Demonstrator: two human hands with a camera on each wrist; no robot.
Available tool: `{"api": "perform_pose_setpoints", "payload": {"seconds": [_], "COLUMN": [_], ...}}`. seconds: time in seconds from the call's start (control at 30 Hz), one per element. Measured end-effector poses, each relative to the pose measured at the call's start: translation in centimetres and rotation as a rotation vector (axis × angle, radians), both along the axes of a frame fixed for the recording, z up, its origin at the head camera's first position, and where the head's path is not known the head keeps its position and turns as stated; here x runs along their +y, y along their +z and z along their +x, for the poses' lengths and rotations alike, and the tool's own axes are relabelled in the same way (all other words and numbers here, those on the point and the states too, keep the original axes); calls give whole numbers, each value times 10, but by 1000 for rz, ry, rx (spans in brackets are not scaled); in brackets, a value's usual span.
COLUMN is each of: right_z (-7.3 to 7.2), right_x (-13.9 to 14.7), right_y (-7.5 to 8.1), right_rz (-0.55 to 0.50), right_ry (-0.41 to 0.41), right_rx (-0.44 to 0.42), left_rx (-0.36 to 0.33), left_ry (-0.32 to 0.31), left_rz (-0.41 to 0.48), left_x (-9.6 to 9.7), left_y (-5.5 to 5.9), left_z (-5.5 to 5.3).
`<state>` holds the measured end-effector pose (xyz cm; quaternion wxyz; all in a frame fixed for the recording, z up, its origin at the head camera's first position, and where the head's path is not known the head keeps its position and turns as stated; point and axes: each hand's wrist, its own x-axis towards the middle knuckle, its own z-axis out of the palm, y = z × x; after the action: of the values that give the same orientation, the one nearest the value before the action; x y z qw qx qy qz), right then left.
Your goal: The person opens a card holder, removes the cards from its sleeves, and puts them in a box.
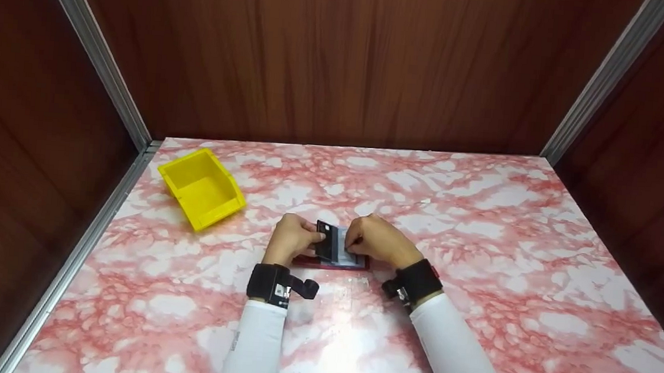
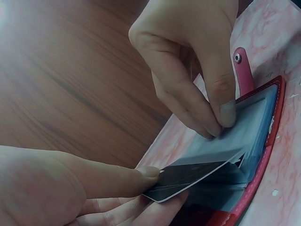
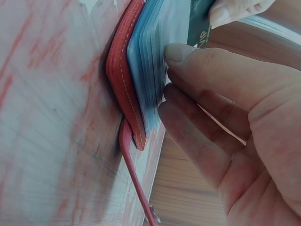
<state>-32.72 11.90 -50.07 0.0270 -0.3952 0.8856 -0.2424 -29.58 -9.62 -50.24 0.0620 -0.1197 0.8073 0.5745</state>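
A red card holder lies spread on the table, its stack of clear plastic sleeves facing up. My left hand pinches a black card between thumb and fingers. The card's far end sits at the mouth of a sleeve, and its near part sticks out, tilted up. On the other side, my right hand pinches the top sleeve between thumb and fingertips. Part of the card's lettering shows in the right wrist view. A pink snap strap extends from the holder's edge.
A yellow bin stands on the table at the back left. The red-and-white marbled table is bounded by dark wood-grain panels at the back and both sides, with metal rails at the corners.
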Motion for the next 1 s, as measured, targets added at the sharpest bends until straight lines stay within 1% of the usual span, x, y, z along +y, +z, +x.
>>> {"api": "perform_pose_setpoints", "payload": {"seconds": [0.3, 0.5, 0.57, 0.7, 0.8, 0.87, 0.93, 1.0], "right_z": [-1, 0, -1, -2, -2, -1, -1, 0], "right_x": [-1, -2, -3, -5, -5, -5, -3, -2], "right_y": [1, 2, 3, 3, 3, 3, 3, 1], "right_rz": [33, 25, 21, 17, 22, 28, 29, 30], "right_ry": [-14, -3, -1, 3, 7, 0, -7, -19], "right_rx": [3, -1, -2, 10, 24, 20, 13, -1], "left_rx": [22, 11, 7, 11, 16, 18, 23, 32], "left_ry": [-3, 28, 34, 31, 24, 27, 37, 52], "left_rz": [28, 0, 4, -22, -76, -95, -106, -89], "left_x": [-3, -6, -8, -13, -18, -22, -27, -33], "left_y": [5, 8, 9, 11, 14, 15, 17, 18], "left_z": [2, 1, 0, -1, -1, -1, 0, 1]}}
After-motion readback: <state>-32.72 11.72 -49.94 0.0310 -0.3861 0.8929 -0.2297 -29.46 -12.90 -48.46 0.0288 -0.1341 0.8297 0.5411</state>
